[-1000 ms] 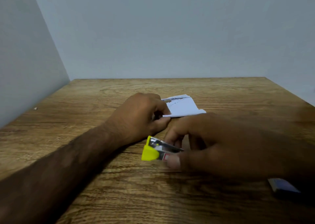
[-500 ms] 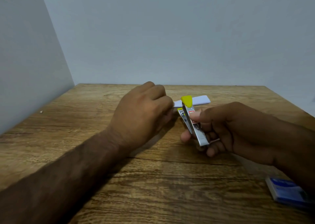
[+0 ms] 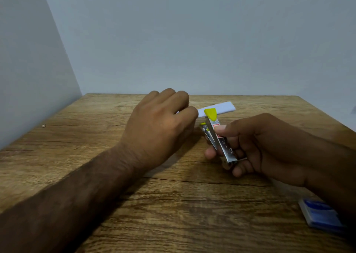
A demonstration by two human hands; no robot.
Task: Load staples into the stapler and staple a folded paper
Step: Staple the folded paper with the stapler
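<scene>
My left hand [image 3: 159,125] pinches the folded white paper [image 3: 224,107] by its left end and holds it just above the wooden table [image 3: 173,204]. My right hand [image 3: 269,148] grips a small metal stapler [image 3: 219,139] with a yellow tip. The thumb lies on the stapler's top and the fingers wrap underneath. The stapler's jaws are apart, and the yellow tip overlaps the paper's near edge beside my left fingers. How far the paper reaches between the jaws is hidden.
A blue staple box [image 3: 319,215] lies on the table at the lower right, near my right forearm. Grey walls close the table at the back and on the left. A tiny speck [image 3: 44,125] rests near the left edge.
A second ago the stapler lay on the table under my right hand. My right hand has lifted it and brought its yellow tip up to the paper, which my left hand raised.
</scene>
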